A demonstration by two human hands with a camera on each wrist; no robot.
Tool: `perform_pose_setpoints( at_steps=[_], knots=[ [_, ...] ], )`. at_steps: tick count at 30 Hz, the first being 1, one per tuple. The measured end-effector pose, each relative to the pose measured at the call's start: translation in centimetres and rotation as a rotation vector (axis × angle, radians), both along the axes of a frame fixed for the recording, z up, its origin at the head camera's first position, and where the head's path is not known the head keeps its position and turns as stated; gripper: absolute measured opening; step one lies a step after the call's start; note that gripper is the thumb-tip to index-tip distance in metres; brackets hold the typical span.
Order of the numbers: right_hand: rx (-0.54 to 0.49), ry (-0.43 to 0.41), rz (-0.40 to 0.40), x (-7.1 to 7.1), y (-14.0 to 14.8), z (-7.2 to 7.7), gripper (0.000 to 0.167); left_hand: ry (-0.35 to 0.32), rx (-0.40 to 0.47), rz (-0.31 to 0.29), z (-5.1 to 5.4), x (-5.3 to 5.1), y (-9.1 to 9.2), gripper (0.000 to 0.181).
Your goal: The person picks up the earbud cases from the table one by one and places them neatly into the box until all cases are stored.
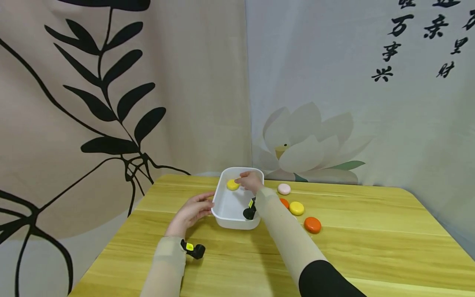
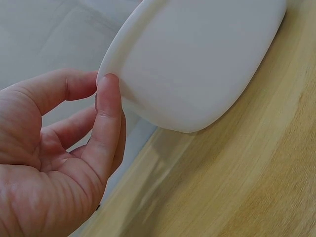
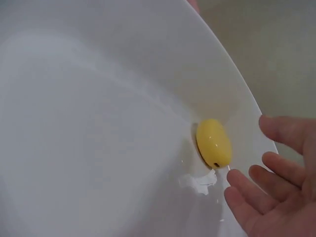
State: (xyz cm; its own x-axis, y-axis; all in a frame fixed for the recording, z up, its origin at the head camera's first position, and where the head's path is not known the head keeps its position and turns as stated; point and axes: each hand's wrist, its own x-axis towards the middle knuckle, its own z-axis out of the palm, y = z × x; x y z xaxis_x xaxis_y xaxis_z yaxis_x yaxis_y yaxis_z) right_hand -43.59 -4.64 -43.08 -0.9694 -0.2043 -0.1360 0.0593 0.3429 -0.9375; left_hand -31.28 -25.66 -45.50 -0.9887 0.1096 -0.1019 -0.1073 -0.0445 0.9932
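A white plastic tub (image 1: 231,206) sits on the wooden table, and my left hand (image 1: 193,211) pinches its left rim. In the left wrist view, the thumb and fingers of that hand (image 2: 69,143) meet at the edge of the tub (image 2: 182,59). Inside, near the far left corner, lies a smooth yellow bead (image 1: 233,185) with a small dark hole visible in the right wrist view (image 3: 214,143). My right hand (image 1: 250,181) reaches over the tub. Its fingers are spread just beside the bead, holding nothing (image 3: 281,180).
Right of the tub lie a pale pink bead (image 1: 284,189), another yellow bead (image 1: 296,208), an orange one (image 1: 313,225) and a second orange one (image 1: 284,203) partly hidden by the right forearm. A printed curtain (image 1: 208,103) hangs behind the table (image 1: 371,239).
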Motion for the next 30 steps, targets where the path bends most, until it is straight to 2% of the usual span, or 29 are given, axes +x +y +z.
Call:
perform_pose_setpoints(
  at_steps=[9, 17, 23, 30],
  knots=[
    [0.033, -0.04, 0.008, -0.1, 0.3, 0.2, 0.046, 0.009, -0.006, -0.01, 0.1, 0.0, 0.2, 0.051],
    [-0.013, -0.045, 0.031, -0.1, 0.9, 0.8, 0.046, 0.018, 0.028, -0.021, 0.2, 0.0, 0.4, 0.053],
    [-0.09, -0.062, 0.109, 0.1, 1.1, 1.8, 0.052, 0.018, 0.031, -0.032, 0.1, 0.0, 0.5, 0.053],
    [-0.193, -0.059, 0.203, 0.8, 1.2, 4.0, 0.053, 0.007, 0.0, -0.025, 0.1, 0.2, -0.1, 0.054]
  ],
)
